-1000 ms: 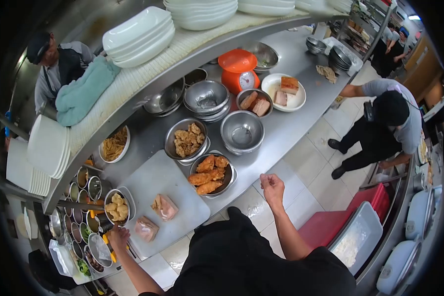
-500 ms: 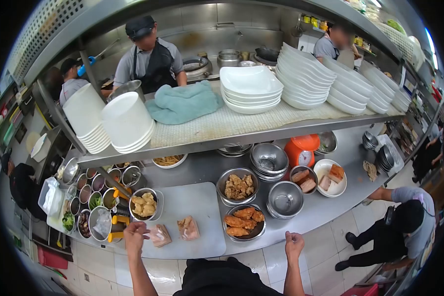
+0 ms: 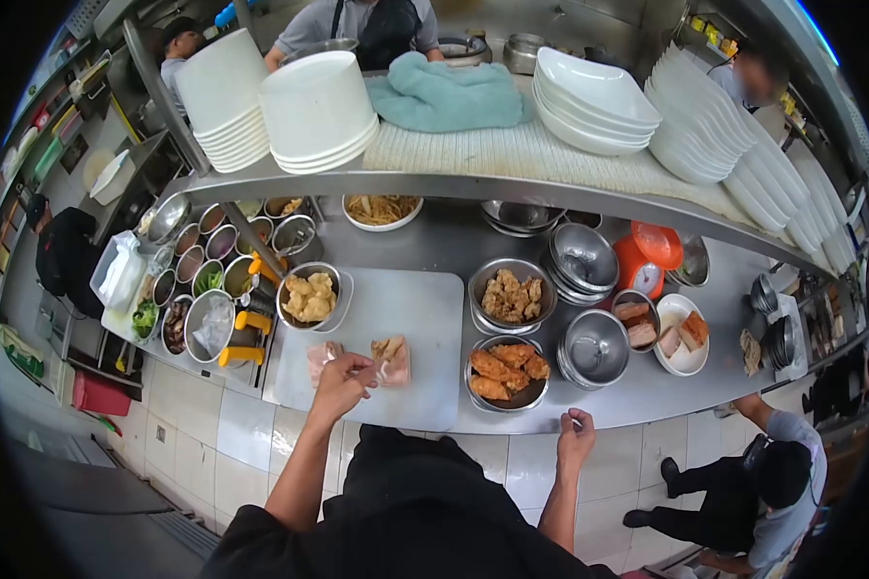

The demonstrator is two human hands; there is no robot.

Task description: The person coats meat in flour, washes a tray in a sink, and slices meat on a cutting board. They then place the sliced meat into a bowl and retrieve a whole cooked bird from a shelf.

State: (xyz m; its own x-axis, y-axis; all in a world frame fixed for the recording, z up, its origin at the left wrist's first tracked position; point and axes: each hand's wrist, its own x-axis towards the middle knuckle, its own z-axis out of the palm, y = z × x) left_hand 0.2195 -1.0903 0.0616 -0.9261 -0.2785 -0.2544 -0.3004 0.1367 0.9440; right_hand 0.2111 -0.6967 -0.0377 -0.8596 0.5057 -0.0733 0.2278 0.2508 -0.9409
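Observation:
My left hand (image 3: 346,384) is over the white cutting board (image 3: 425,318), its fingers bent together between two portions of meat; what they hold, if anything, is too small to name. One meat portion (image 3: 321,361) lies partly behind that hand, and the other meat portion (image 3: 392,363) sits just right of its fingertips. Near the counter's front edge is my right hand (image 3: 576,436), its fingers curled in; nothing can be made out in it. A bowl of yellowish pieces (image 3: 309,297) stands at the board's upper left.
Bowls of fried pieces (image 3: 512,295) and orange-brown strips (image 3: 508,374) stand right of the board, beside stacked metal bowls (image 3: 595,345) and an orange scale (image 3: 649,270). Ingredient tins (image 3: 210,326) are at left. A shelf (image 3: 454,183) crosses above. A person (image 3: 782,482) bends at right.
The view has tilted down and shifted. My left hand has moved right, from the board's left edge to between the meat portions. My right hand remains by the counter's front edge.

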